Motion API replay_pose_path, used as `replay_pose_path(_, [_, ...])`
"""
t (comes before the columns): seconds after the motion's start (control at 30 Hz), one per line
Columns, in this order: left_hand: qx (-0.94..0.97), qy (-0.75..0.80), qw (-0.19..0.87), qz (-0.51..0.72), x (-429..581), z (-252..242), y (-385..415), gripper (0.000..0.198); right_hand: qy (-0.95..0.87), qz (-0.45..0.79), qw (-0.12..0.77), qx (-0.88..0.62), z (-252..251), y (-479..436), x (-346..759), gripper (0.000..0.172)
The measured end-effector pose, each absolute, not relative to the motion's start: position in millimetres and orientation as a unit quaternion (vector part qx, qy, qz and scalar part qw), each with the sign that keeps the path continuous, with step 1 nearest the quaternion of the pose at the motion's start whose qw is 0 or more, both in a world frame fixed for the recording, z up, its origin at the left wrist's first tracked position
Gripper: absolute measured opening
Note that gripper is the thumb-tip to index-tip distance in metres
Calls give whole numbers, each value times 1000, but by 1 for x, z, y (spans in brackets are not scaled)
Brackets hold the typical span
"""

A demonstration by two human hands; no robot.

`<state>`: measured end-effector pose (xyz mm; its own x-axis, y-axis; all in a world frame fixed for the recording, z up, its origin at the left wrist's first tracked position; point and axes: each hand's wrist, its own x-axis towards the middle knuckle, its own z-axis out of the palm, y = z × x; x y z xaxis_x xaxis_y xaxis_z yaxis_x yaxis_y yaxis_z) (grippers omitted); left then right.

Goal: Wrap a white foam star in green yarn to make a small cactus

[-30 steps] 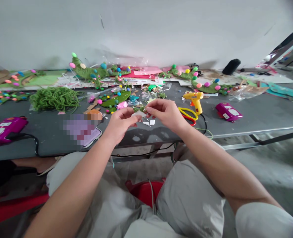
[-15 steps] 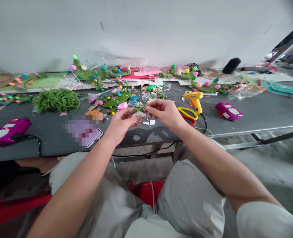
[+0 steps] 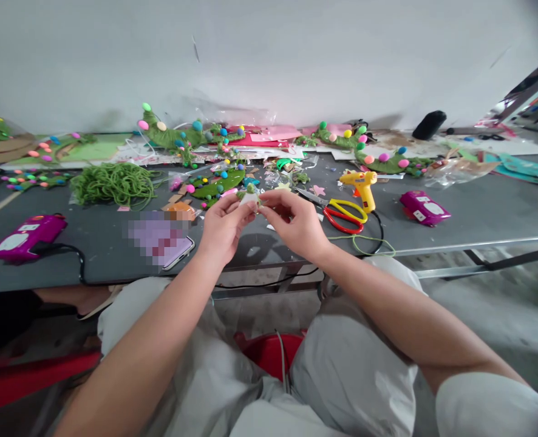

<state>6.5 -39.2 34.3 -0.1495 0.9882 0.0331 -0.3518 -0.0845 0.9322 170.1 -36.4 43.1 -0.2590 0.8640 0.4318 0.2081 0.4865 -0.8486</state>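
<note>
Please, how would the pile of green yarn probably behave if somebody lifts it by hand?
The pile of green yarn would probably sag, since its strands curl loosely. It may come up tangled, because many loops cross one another. It is likely light for its size, as it looks airy.

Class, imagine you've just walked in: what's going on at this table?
A person sits working with both hands. The left hand pinches a small white piece with green bits at its top; the right hand has its fingertips close by its edge. The scissors and glue gun lie to the right on the table, the green yarn to the left.
</note>
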Motion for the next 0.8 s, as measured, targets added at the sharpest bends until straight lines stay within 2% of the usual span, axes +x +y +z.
replay_pose_path(0.17, [385,401,521,648,3,39,-41,29,-722,375,448,-372,45,-36,171,17])
replay_pose_path(0.4, [419,423,461,658,5,35,-40,38,-758,323,439,-358,47,-40,171,17])
replay_pose_path(0.5, [454,432,432,649,4,32,-40,38,-720,396,430,-375,49,-36,170,19])
replay_pose_path(0.67, [518,443,394,617,2,31,-43,32,-577,611,396,-370,61,-27,179,12])
replay_pose_path(0.8, [559,443,367,596,3,33,-46,35,-549,655,393,-339,68,-22,188,24])
